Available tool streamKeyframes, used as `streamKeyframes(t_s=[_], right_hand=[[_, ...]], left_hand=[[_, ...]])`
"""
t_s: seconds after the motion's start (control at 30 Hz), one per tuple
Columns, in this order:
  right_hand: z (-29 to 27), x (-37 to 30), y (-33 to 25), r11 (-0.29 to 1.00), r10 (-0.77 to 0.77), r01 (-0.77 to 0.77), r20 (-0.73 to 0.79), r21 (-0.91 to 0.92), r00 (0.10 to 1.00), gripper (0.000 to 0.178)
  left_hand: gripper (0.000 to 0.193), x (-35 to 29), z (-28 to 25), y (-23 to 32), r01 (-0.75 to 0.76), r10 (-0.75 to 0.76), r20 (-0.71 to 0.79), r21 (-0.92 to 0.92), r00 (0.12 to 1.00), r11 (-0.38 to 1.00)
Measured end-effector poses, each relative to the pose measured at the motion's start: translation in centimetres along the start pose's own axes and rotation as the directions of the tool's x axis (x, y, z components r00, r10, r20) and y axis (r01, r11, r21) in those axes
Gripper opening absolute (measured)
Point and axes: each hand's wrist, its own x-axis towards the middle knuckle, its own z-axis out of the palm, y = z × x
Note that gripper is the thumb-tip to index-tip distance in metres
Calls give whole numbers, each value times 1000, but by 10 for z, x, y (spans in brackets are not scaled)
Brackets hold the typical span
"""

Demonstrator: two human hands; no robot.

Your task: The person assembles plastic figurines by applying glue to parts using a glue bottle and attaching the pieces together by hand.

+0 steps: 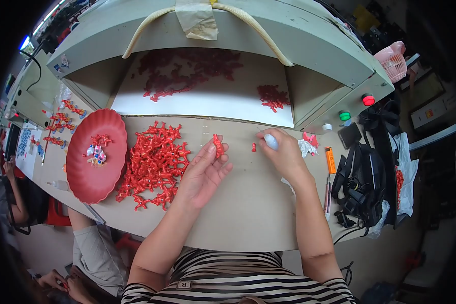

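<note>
- Above the flat beige tabletop (228, 218), the left hand (203, 172) is turned palm up, pinching a small glossy red plastic figure (218, 145) between thumb and fingers; a slack pinch could let it twist or drop.
- Between the hands, a tiny red plastic piece (254, 147) sits on the tabletop, near the right hand's fingers; a careless sideways brush could knock it away.
- In the right hand (285, 154), a small rounded white plastic bottle (271, 142) is gripped; squeezing too hard could spill any contents it has.
- Just beside the left wrist lies a heap of glossy red plastic figures (154, 164); a leftward sweep could scatter its edge.
</note>
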Motion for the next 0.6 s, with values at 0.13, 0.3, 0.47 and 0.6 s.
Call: streamKeyframes(t_s=[0.13, 0.3, 0.47, 0.6], right_hand=[[7, -5, 5, 984, -141, 150, 103, -91, 985, 16], [10, -3, 9, 999, 44, -43, 74, -11, 996, 17], [6, -6, 6, 686, 266, -353, 232, 636, 936, 25], [4, -4, 8, 679, 307, -380, 227, 628, 924, 26]], left_hand=[[33, -1, -1, 0, -4, 4, 5, -6, 1000, 1000], [33, 0, -1, -1, -7, 7, 3, -10, 1000, 1000], [34, -1, 2, -1, 8, -8, -4, -2, 1000, 1000], [33, 0, 2, 0, 16, -16, -13, 4, 1000, 1000]])
